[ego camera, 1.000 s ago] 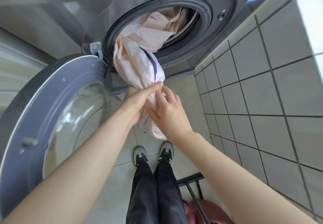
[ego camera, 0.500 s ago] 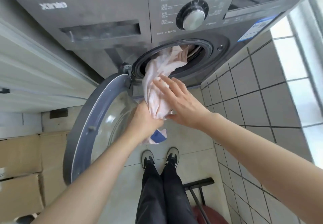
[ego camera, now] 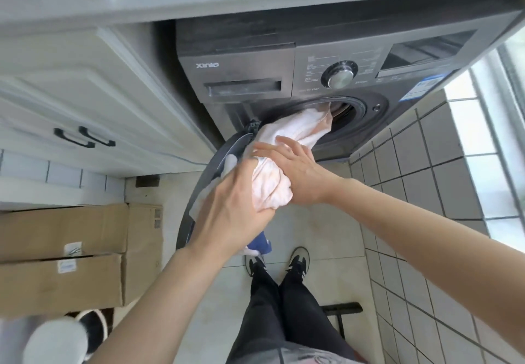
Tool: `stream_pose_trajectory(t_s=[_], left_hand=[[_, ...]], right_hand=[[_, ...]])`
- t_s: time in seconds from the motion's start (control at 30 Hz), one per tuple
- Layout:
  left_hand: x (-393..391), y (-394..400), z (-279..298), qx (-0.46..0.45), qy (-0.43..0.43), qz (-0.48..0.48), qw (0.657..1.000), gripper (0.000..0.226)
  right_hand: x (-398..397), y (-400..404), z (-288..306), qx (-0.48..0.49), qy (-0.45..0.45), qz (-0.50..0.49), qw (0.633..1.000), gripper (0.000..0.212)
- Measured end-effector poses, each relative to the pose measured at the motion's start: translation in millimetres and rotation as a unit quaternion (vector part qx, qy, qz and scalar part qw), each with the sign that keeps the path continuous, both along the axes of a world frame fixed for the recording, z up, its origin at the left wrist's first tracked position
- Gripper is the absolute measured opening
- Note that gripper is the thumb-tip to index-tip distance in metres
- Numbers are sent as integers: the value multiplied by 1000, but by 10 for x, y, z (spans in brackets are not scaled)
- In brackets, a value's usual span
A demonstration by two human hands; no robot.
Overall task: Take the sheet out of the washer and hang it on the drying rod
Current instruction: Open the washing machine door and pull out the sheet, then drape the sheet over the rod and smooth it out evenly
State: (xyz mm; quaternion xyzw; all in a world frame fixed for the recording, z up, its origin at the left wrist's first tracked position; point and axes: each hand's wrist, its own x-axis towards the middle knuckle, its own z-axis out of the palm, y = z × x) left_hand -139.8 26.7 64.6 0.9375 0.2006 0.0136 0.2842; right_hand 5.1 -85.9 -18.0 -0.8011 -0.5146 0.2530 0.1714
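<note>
The view has pulled back from the washer (ego camera: 326,73) since a second ago, and more of the pale pink sheet (ego camera: 284,142) has come out of its round opening. Both hands are clamped on the bunched cloth just in front of that opening: the left hand (ego camera: 233,210) lower, the right hand (ego camera: 301,173) higher (its fingers spread over the fabric). The far end of the sheet is still inside, so pulling continues. Left of the washer stand white cabinets (ego camera: 85,102) and cardboard boxes (ego camera: 62,250); tiled wall to its right.
</note>
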Motion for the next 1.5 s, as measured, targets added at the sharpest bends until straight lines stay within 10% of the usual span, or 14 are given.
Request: stream_pose_trajectory(t_s=[0.23,0.67,0.83,0.97,1.27,1.5], left_hand=[[-272,131,629,51,-168,-55,983,49],[-654,682,1081,21,-149,96,984,68],[-773,909,993,51,-79,148,985,81],[-834,1033,896,18,-85,156,984,85],[-582,717,1032,56,-28,8,998,96],[-477,637,835,121,37,-77,989,48]], right_hand=[[-73,372,225,2,-14,14,1000,78],[-53,630,355,-39,34,-78,996,19],[107,250,631,58,49,-85,993,58],[218,32,828,97,-142,67,983,93],[-60,234,1160,-130,-301,109,938,46],[47,352,1563,-78,-127,-56,987,57]])
